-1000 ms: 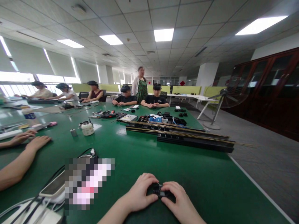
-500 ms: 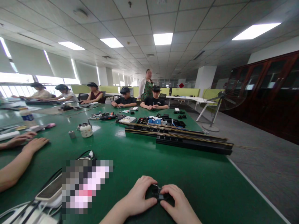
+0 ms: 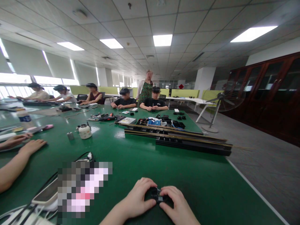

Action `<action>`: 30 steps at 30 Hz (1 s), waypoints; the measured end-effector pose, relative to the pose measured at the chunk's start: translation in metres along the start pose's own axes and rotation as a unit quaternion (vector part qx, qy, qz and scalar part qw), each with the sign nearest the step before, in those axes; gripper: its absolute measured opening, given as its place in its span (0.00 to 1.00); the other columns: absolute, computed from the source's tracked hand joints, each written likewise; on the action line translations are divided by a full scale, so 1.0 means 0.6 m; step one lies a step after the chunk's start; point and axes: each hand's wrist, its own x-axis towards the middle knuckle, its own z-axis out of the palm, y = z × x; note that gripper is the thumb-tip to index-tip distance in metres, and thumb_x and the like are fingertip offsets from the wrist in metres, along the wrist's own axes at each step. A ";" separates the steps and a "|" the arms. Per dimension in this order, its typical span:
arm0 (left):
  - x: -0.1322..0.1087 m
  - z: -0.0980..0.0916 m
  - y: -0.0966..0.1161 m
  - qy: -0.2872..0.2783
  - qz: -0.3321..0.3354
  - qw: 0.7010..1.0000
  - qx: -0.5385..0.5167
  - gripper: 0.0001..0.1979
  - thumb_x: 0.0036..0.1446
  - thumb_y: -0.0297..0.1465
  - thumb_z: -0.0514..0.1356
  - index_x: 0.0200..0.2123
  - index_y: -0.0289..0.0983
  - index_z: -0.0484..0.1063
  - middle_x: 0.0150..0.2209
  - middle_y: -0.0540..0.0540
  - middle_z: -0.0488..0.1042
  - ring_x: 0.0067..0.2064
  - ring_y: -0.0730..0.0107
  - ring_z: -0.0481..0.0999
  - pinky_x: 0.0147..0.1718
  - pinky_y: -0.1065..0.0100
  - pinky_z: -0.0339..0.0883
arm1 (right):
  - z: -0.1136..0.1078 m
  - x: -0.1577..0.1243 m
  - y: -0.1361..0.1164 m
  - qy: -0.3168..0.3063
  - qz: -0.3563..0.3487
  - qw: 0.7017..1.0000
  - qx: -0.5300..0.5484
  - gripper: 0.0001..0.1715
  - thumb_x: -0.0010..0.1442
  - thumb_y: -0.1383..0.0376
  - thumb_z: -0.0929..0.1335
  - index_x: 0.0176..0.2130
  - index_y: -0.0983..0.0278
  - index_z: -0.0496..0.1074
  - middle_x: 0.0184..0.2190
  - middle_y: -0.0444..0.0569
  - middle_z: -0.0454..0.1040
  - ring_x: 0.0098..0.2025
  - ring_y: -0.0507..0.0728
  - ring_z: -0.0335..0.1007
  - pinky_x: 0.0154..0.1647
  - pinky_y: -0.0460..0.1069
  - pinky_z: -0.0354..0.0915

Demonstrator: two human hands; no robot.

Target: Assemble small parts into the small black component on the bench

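Low in the head view, a small black plastic part [image 3: 156, 194] with a grey patch sits between my two hands, just above or on the green table [image 3: 131, 165]; its exact kind is too small to make out. My left hand [image 3: 140, 197] grips its left side, fingers curled over the top and thumb below. From the right, my right hand [image 3: 175, 200] pinches the other side between fingers and thumb. Part of the piece is hidden by my fingertips.
Long black rails [image 3: 194, 146] with thin brass-coloured rods lie ahead. To the left are a blurred-out phone [image 3: 86, 193], cables, a white jar [image 3: 85, 131] and a grey cylinder [image 3: 70, 135]. A neighbour's hands [image 3: 32, 147] rest at far left. Several people sit beyond.
The view has shifted very slightly, so the scene sits a little further left. Both hands keep nearly the same grip on the black part.
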 end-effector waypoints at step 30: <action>0.003 -0.007 0.014 -0.006 -0.014 1.000 0.001 0.18 0.47 0.27 0.60 0.44 0.42 0.67 0.46 0.47 0.69 0.48 0.59 0.65 0.49 0.63 0.57 | -0.006 0.018 0.044 0.191 0.126 0.914 0.335 0.27 0.40 0.48 0.72 0.34 0.64 0.72 0.34 0.53 0.78 0.42 0.64 0.73 0.48 0.57 0.67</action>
